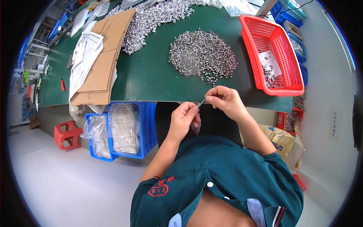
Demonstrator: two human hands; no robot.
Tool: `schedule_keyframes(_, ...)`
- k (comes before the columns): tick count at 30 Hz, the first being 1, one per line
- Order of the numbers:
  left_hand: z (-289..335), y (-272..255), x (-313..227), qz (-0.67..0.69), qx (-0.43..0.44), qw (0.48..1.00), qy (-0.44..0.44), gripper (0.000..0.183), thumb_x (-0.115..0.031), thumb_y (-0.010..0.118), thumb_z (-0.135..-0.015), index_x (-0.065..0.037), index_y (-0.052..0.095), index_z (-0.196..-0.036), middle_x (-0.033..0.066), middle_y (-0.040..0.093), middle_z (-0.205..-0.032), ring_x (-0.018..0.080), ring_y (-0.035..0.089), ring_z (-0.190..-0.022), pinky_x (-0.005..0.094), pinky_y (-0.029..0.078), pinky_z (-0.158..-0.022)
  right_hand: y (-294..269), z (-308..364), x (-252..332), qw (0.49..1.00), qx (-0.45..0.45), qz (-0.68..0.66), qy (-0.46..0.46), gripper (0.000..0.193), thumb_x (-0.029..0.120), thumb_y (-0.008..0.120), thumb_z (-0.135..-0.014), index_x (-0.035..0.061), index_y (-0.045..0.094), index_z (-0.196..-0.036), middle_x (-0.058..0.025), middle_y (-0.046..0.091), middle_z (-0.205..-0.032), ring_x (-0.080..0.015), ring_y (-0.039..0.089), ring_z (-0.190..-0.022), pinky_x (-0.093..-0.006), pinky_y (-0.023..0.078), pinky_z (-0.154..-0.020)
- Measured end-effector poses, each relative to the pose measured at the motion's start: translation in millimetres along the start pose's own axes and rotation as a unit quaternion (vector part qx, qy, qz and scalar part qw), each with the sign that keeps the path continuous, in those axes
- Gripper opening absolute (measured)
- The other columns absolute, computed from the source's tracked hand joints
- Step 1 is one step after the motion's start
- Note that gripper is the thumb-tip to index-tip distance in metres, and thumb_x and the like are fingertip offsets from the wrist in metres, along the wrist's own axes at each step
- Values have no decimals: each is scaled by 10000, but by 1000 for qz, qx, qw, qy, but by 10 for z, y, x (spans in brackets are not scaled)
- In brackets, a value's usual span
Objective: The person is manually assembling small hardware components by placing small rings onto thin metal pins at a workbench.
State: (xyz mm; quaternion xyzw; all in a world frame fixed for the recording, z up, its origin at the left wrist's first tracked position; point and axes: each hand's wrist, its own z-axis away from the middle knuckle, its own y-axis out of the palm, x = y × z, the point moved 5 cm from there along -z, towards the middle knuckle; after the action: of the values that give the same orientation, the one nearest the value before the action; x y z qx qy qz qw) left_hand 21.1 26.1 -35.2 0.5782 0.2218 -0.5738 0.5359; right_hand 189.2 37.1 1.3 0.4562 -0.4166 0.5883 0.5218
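Observation:
Just off the table's near edge, my two hands meet at a thin dark rod (202, 102). The fingertips of my right hand (228, 103) pinch its upper end. Thumb and forefinger of my left hand (183, 120) close round the lower end, which they partly hide. Below the left fingers something pinkish hangs, too blurred to name. Straight ahead on the green table (151, 75) lies a round heap of small metal ring-like parts (219, 51), with a few loose ones at its near edge. A paler, shinier patch shows on the heap's left side.
A red basket (281, 92) with some parts and a paper stands right. Flattened cardboard (94, 85) lies left, beside a red cutter (62, 84). Behind spreads a larger heap of shiny parts (151, 19). Blue crates (148, 128) and a red stool (66, 135) are on the floor.

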Motion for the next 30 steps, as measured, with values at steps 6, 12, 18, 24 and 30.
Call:
schedule_keyframes(6,106,29,-37,-21,16,999,-20,147,-137,535,-949,-17,570,-870,33,581,-644,70,521,-519,205,431,-484,-19,132,65,998,28,61,-4,112,68,665,-829,-23,648,-891,-23,632,-763,-69,566,-672,-224,474,-607)
schedule_keyframes(12,198,59,-128,-86,73,991,-69,136,-109,543,-932,-15,592,-846,13,570,-625,67,548,-545,198,452,-491,-10,345,281,963,47,205,-170,104,30,689,-763,16,641,-854,-74,635,-770,-185,614,-685,-289,486,-619)
schedule_keyframes(18,280,196,-295,-242,41,967,65,125,-92,548,-925,-4,566,-837,22,559,-609,76,545,-524,211,439,-484,-4,439,296,962,31,230,-147,103,35,685,-768,6,624,-846,-78,615,-740,-181,600,-663,-294,477,-605)
schedule_keyframes(24,294,198,-274,-226,34,972,57,138,-112,552,-931,-6,556,-842,33,562,-606,92,541,-504,215,434,-477,9,454,336,971,13,211,-115,100,10,664,-774,0,616,-860,-78,607,-755,-159,591,-634,-285,474,-588)
schedule_keyframes(30,263,191,-82,61,114,989,-66,177,-173,549,-948,-13,558,-872,42,562,-614,101,519,-477,227,457,-471,63,426,318,975,53,145,-163,96,-12,660,-803,-9,622,-891,-31,606,-744,-87,583,-671,-235,475,-601)
